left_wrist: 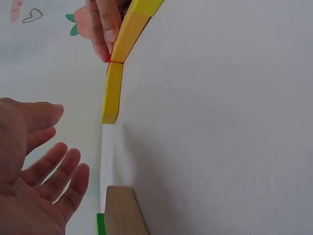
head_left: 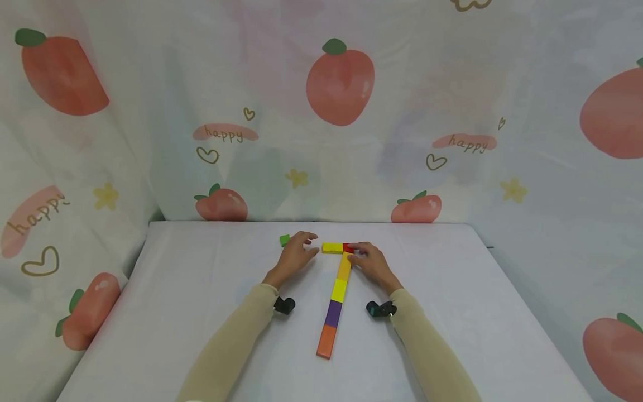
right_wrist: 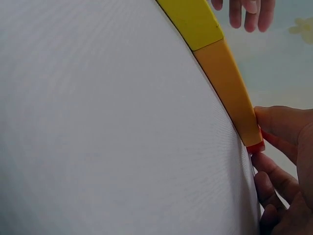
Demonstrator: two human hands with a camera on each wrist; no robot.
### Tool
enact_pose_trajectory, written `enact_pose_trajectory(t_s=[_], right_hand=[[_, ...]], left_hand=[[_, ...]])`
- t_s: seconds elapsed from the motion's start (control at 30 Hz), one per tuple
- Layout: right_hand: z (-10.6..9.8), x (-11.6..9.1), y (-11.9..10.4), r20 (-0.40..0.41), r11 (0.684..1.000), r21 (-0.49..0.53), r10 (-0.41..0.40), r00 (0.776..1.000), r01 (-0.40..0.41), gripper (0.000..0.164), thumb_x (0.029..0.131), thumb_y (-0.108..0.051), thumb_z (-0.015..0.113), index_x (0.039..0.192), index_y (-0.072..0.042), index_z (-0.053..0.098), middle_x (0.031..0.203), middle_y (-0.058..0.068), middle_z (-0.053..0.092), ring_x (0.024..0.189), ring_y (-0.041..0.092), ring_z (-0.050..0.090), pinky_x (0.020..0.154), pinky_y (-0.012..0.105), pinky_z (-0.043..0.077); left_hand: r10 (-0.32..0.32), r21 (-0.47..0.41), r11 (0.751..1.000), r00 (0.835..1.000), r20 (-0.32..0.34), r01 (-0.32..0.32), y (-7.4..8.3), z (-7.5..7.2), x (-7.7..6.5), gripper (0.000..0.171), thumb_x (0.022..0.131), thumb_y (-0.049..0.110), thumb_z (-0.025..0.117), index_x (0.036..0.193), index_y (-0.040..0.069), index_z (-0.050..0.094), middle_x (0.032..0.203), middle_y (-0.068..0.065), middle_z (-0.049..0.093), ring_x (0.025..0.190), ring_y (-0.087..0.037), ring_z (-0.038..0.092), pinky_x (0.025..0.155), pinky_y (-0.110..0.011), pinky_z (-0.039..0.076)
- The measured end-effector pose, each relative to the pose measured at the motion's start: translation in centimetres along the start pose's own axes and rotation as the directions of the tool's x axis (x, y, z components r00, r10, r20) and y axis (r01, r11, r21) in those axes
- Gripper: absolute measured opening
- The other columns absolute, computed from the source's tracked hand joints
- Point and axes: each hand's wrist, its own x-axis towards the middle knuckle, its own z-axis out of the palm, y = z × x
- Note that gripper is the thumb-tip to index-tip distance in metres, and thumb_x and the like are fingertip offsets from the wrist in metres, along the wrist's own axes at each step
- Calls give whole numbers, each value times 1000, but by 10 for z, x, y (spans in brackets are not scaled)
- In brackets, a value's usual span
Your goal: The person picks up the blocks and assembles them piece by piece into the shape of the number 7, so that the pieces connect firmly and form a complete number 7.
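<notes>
My right hand (head_left: 374, 265) is at the far end of a row of wooden blocks. Its thumb touches the light orange block (right_wrist: 230, 90), while its fingers hold the small red block (right_wrist: 256, 147) at the corner. From that corner a yellow block (head_left: 332, 248) extends to the left. Toward me the row continues with a brighter yellow block (head_left: 339, 290), a purple block (head_left: 334, 314) and an orange block (head_left: 326, 341). My left hand (head_left: 295, 258) hovers with relaxed fingers and nothing in them, between the yellow block and a green block (head_left: 284, 240).
White cloth covers the table (head_left: 226, 251). Behind it hangs a fabric backdrop (head_left: 351, 167) printed with fruit. Beside the green block, the left wrist view shows a bare wood face (left_wrist: 123, 210). Both wrists wear small black cameras (head_left: 284, 305).
</notes>
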Motion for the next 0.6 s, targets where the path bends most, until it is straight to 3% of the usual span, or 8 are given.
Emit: enact_pose_trajectory(t_s=[0.37,0.6], right_hand=[[0,1,0,-1,1000,-7,0,1000,0,43,94,-31,66,135,-20,60,137,12,54,121,33,49,106,52,40],[0,1,-1,2,1000,-19,16,1000,-16,43,94,-31,65,135,-21,60,137,9,54,118,30,49,104,50,41]], left_hand=[[121,23,993,991,-59,-119,-9,-20,-23,35,92,22,69,126,13,65,129,-5,62,115,-23,61,94,-39,53],[161,44,986,984,-78,-158,-16,-27,-35,34,92,21,70,124,11,65,127,-6,63,114,-26,62,92,-40,53]])
